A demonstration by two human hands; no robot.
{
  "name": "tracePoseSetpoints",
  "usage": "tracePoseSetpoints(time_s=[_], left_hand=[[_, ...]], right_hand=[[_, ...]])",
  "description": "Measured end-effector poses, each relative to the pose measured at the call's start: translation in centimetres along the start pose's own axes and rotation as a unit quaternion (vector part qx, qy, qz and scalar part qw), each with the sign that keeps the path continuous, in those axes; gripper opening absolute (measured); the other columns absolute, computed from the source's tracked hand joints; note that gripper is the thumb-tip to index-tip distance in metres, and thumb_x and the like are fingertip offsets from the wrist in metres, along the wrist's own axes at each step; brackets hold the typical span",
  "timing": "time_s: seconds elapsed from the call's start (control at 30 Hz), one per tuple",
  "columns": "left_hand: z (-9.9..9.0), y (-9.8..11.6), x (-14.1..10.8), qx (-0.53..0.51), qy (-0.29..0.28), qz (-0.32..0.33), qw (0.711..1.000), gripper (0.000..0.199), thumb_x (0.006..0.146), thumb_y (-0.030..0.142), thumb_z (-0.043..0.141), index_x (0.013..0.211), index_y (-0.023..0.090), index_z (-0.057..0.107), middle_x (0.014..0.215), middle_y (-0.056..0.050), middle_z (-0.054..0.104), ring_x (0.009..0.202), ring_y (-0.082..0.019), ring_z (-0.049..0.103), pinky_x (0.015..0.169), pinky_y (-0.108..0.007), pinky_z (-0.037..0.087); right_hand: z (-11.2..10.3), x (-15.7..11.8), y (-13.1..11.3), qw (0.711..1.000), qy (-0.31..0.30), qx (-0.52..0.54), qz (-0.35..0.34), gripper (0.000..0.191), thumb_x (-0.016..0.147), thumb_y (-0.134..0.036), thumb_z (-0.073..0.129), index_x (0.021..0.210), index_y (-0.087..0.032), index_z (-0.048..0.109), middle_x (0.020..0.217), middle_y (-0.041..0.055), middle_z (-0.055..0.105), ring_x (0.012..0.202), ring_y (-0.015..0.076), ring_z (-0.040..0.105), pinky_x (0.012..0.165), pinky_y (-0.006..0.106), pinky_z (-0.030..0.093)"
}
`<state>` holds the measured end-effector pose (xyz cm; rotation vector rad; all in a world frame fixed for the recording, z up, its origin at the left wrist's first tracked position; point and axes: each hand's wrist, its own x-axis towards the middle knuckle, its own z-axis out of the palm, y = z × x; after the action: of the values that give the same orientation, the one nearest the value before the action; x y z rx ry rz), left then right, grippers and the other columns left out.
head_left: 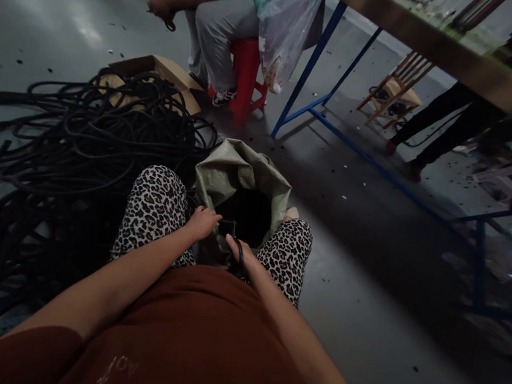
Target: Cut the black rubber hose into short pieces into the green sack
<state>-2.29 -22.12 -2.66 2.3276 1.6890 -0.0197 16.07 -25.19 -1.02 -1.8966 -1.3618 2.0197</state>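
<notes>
An open green-grey sack [221, 177] stands between my knees, its inside dark. My left hand [204, 222] is closed at the sack's near left rim, with the end of a thin black strip poking past its fingertips. To its right, my right hand [238, 252] is wrapped round the black handles of scissors [240, 255], whose blades point up toward the sack's opening. The blades are close to the strip; whether they touch it I cannot tell.
Tangled black cords [119, 133] cover the floor at left, beside an open cardboard box [183, 82]. A seated person on a red stool [246, 70] is ahead. A blue-legged table [314, 69] and wooden chair [400, 85] stand at right, with another person's legs behind.
</notes>
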Motion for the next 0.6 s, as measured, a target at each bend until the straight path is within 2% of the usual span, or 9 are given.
tracePoseSetpoints(time_s=[0.33,0.6], left_hand=[[-0.2,0.2,-0.1,0.001,-0.011,0.029,1.000,0.025,0.086,0.026,0.047,0.106,0.024,0.062,0.099,-0.007,0.065,0.099,-0.022,0.055,0.085,-0.036,0.031],[0.0,0.2,0.0,0.006,-0.016,0.023,1.000,0.026,0.086,0.026,0.047,0.107,0.025,0.061,0.100,-0.007,0.065,0.100,-0.022,0.055,0.086,-0.037,0.031]], right_hand=[[0.2,0.9,0.7,0.999,0.025,0.043,-0.017,0.047,0.089,-0.054,0.044,0.095,-0.011,0.061,0.064,0.0047,0.062,0.046,0.0131,0.057,0.041,0.021,0.049],[0.0,1.3,1.0,0.999,0.012,0.044,-0.028,0.049,0.088,-0.056,0.043,0.091,-0.010,0.062,0.060,0.0050,0.061,0.047,0.0143,0.058,0.040,0.022,0.049]])
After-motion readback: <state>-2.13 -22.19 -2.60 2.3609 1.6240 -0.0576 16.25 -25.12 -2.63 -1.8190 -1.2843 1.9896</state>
